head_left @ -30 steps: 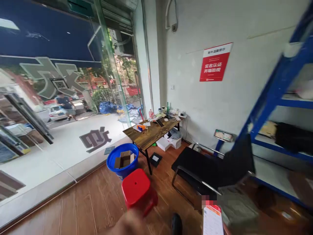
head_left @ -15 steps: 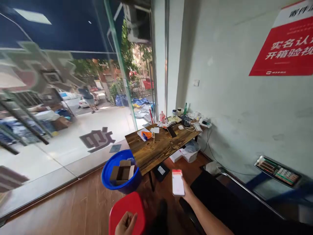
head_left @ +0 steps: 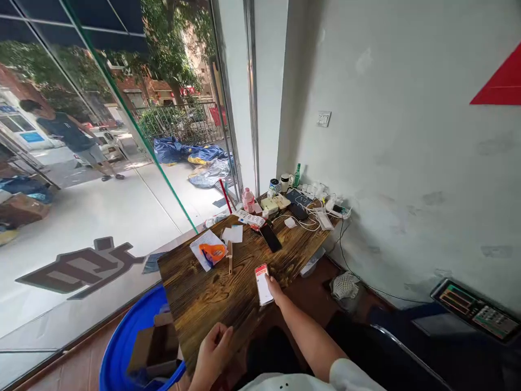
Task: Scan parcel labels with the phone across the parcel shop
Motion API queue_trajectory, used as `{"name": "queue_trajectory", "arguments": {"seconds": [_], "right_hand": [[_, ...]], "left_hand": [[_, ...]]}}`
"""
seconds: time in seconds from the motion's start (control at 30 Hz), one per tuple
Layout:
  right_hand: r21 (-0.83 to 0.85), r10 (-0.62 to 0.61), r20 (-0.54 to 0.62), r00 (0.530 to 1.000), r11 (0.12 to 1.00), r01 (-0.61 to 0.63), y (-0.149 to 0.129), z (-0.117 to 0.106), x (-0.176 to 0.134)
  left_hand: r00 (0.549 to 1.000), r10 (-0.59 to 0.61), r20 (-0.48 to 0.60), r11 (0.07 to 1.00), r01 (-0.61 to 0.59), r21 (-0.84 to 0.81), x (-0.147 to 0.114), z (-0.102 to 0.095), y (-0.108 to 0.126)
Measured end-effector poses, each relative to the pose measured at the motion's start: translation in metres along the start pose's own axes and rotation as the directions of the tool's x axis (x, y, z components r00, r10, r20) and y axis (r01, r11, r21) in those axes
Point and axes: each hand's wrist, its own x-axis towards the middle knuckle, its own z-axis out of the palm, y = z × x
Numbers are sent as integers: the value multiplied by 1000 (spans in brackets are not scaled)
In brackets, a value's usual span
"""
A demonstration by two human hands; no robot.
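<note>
My right hand (head_left: 275, 289) is closed round the edge of a smartphone (head_left: 262, 288) with a lit white and red screen, held over the near side of the wooden table (head_left: 195, 296). My left hand (head_left: 215, 347) is a loose fist at the table's front edge, and nothing shows in it. Beyond the hands, a dark phone (head_left: 270, 238) lies on the tabletop. To its left are a brown-handled tool (head_left: 230, 257) and an orange tape dispenser (head_left: 212, 251) resting on a sheet of paper (head_left: 199, 245).
A blue tub (head_left: 112, 347) holding a cardboard box (head_left: 150, 347) stands left of the table. Cables, a pink bottle (head_left: 248, 200) and a green bottle (head_left: 297, 175) crowd the back. At right is a weighing-scale display (head_left: 476, 309). Outside the glass, a person (head_left: 71, 133) stands.
The view has come closer to the table. My right hand and the smartphone are now over the table, and my left hand has moved from above the red stool to the table's edge.
</note>
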Motion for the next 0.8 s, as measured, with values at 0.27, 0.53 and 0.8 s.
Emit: {"name": "queue_trajectory", "arguments": {"seconds": [0.27, 0.53, 0.8], "right_hand": [[-483, -393, -184, 901, 834, 266, -60, -50, 178], [-630, -436, 99, 894, 668, 396, -90, -75, 286], [-376, -463, 424, 778, 692, 616, -151, -119, 258]], "left_hand": [[997, -39, 65, 999, 41, -34, 135, 111, 46], [971, -206, -122, 952, 170, -253, 253, 244, 99], [853, -497, -160, 720, 302, -625, 306, 287, 161]]}}
